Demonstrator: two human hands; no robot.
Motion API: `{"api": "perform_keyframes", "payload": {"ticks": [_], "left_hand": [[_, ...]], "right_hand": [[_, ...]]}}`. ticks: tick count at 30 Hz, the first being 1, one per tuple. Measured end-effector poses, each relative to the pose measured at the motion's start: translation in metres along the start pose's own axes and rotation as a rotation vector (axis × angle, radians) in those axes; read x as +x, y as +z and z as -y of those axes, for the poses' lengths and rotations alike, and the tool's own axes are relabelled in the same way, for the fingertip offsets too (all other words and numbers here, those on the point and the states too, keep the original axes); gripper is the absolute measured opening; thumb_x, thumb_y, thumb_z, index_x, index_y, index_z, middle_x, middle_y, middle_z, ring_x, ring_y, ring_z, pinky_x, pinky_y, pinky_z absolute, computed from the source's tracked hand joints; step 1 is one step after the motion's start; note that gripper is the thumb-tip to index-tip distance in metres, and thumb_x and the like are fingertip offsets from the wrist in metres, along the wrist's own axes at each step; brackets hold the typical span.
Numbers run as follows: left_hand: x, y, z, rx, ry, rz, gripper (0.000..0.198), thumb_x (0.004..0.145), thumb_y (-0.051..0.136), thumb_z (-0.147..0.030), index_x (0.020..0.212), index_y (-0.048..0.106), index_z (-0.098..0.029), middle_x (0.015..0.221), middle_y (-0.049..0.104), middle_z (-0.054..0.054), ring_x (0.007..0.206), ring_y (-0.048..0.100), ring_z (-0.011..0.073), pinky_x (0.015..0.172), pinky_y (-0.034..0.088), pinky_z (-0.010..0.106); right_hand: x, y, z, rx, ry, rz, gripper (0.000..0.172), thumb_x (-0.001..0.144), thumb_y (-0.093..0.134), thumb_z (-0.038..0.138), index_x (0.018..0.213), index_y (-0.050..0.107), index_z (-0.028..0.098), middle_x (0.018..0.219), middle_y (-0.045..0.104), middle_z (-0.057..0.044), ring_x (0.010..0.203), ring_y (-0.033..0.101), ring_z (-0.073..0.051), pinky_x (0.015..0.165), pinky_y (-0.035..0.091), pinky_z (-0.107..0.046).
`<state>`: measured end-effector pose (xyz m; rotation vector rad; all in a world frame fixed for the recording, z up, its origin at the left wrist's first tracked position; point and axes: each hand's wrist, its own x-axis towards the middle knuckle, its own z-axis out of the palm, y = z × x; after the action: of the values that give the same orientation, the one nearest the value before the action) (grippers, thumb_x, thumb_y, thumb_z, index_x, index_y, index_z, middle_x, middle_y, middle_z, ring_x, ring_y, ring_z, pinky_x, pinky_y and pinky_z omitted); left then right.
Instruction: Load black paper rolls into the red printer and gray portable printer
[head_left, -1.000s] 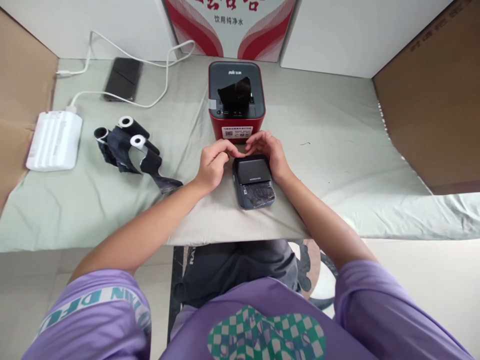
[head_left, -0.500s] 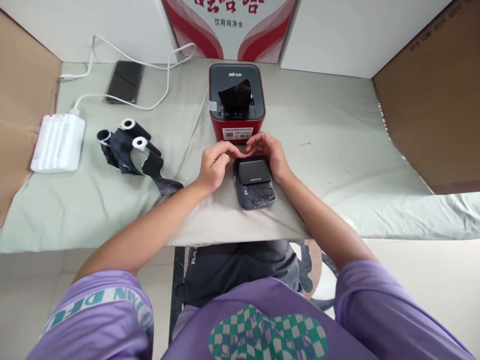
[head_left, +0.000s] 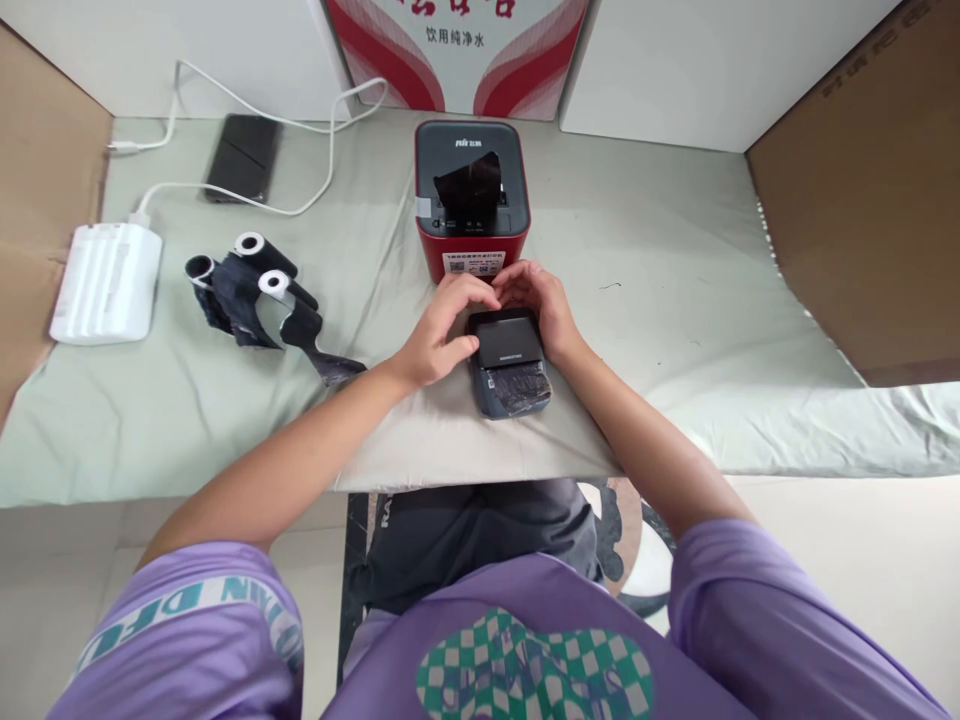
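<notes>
A small dark portable printer (head_left: 511, 342) lies flat near the table's front edge, with crinkled dark film over its near part. My left hand (head_left: 444, 335) is at its left side, thumb and fingers spread apart; the thumb tip is by the left edge and the fingertips reach past the far edge. Around the far right corner curls my right hand (head_left: 546, 308), its fingers bent together; what they hold, if anything, is hidden. Both hands' fingertips nearly meet behind the device. Just beyond them stands a red and black box-shaped printer (head_left: 471, 190), a dark piece of paper (head_left: 471, 185) sticking up from its top.
At left lie several rolls of black paper (head_left: 255, 285) with a loose strip trailing toward my left forearm. Farther left are a white power bank (head_left: 107, 285) with a white cable (head_left: 330, 150) and a dark phone (head_left: 244, 157). Cardboard (head_left: 862, 220) borders the right side.
My left thumb has moved away from the fingers, down to the small printer's left edge, and the left hand has spread. The right hand has barely moved. The view has shifted slightly.
</notes>
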<state>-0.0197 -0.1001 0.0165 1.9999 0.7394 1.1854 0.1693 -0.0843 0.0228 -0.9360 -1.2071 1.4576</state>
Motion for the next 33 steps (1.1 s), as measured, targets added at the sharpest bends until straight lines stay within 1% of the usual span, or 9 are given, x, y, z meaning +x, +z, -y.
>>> {"api": "perform_keyframes", "payload": {"ticks": [3, 7, 10, 16, 22, 25, 29, 31, 33], "left_hand": [[0.002, -0.002, -0.006, 0.049, 0.079, 0.154, 0.043, 0.085, 0.057, -0.057, 0.114, 0.062, -0.026, 0.122, 0.068, 0.013, 0.117, 0.057, 0.0344, 0.109, 0.042, 0.056], [0.0, -0.002, -0.01, 0.098, 0.142, 0.256, 0.045, 0.082, 0.06, -0.047, 0.123, 0.061, -0.028, 0.133, 0.064, 0.012, 0.125, 0.053, 0.036, 0.113, 0.038, 0.059], [-0.001, -0.001, -0.009, 0.106, 0.151, 0.243, 0.046, 0.08, 0.062, -0.042, 0.124, 0.06, -0.028, 0.133, 0.064, 0.012, 0.125, 0.052, 0.0362, 0.113, 0.038, 0.06], [0.001, -0.003, -0.005, 0.076, 0.117, 0.168, 0.044, 0.084, 0.06, -0.049, 0.123, 0.06, -0.028, 0.13, 0.065, 0.013, 0.123, 0.055, 0.0357, 0.113, 0.038, 0.058], [0.002, -0.003, -0.005, 0.039, 0.096, 0.267, 0.049, 0.083, 0.061, -0.057, 0.123, 0.063, -0.028, 0.134, 0.065, 0.013, 0.127, 0.053, 0.0372, 0.116, 0.037, 0.06], [0.001, -0.002, -0.004, 0.047, 0.133, 0.237, 0.047, 0.083, 0.064, -0.054, 0.123, 0.063, -0.028, 0.132, 0.066, 0.013, 0.124, 0.056, 0.0359, 0.114, 0.04, 0.06], [-0.001, -0.002, -0.002, 0.045, 0.189, 0.169, 0.039, 0.086, 0.068, -0.051, 0.116, 0.065, -0.026, 0.124, 0.069, 0.013, 0.118, 0.064, 0.0328, 0.105, 0.051, 0.055], [-0.002, -0.001, -0.001, 0.048, 0.152, 0.051, 0.033, 0.091, 0.065, -0.052, 0.109, 0.066, -0.025, 0.12, 0.07, 0.013, 0.116, 0.066, 0.0311, 0.102, 0.054, 0.052], [-0.002, 0.0, 0.003, 0.063, 0.045, -0.112, 0.031, 0.098, 0.057, -0.053, 0.107, 0.065, -0.024, 0.116, 0.072, 0.011, 0.112, 0.069, 0.0275, 0.096, 0.057, 0.046]], "right_hand": [[-0.001, 0.0, 0.0, -0.03, -0.013, -0.024, 0.062, 0.089, 0.05, 0.082, 0.085, 0.067, 0.023, 0.083, 0.067, -0.002, 0.078, 0.064, -0.016, 0.078, 0.057, -0.032], [-0.001, -0.001, 0.0, -0.019, -0.023, -0.019, 0.062, 0.088, 0.051, 0.083, 0.086, 0.067, 0.023, 0.085, 0.067, -0.002, 0.082, 0.064, -0.017, 0.079, 0.058, -0.032], [0.0, -0.001, 0.001, -0.016, -0.013, -0.024, 0.061, 0.089, 0.052, 0.082, 0.085, 0.067, 0.023, 0.085, 0.067, -0.002, 0.082, 0.065, -0.017, 0.079, 0.058, -0.033], [0.0, 0.0, 0.0, -0.033, -0.01, -0.039, 0.06, 0.089, 0.052, 0.081, 0.085, 0.067, 0.023, 0.082, 0.067, -0.002, 0.08, 0.064, -0.017, 0.078, 0.058, -0.032], [0.001, -0.002, -0.001, -0.019, -0.044, -0.014, 0.064, 0.091, 0.047, 0.082, 0.086, 0.069, 0.022, 0.086, 0.068, -0.003, 0.078, 0.062, -0.015, 0.076, 0.055, -0.031], [0.001, -0.004, -0.002, 0.018, -0.056, 0.017, 0.063, 0.093, 0.047, 0.08, 0.087, 0.07, 0.021, 0.086, 0.068, -0.003, 0.078, 0.062, -0.014, 0.076, 0.053, -0.03], [0.003, -0.008, -0.003, 0.051, -0.051, 0.043, 0.063, 0.094, 0.044, 0.08, 0.089, 0.07, 0.022, 0.084, 0.068, -0.003, 0.076, 0.062, -0.016, 0.079, 0.054, -0.033], [0.004, -0.008, -0.004, 0.051, -0.068, 0.036, 0.064, 0.094, 0.043, 0.08, 0.089, 0.071, 0.022, 0.086, 0.068, -0.004, 0.081, 0.064, -0.017, 0.085, 0.054, -0.034], [0.005, -0.008, -0.005, 0.032, -0.097, 0.013, 0.065, 0.095, 0.042, 0.079, 0.087, 0.072, 0.022, 0.088, 0.069, -0.004, 0.087, 0.064, -0.017, 0.091, 0.053, -0.033]]}}
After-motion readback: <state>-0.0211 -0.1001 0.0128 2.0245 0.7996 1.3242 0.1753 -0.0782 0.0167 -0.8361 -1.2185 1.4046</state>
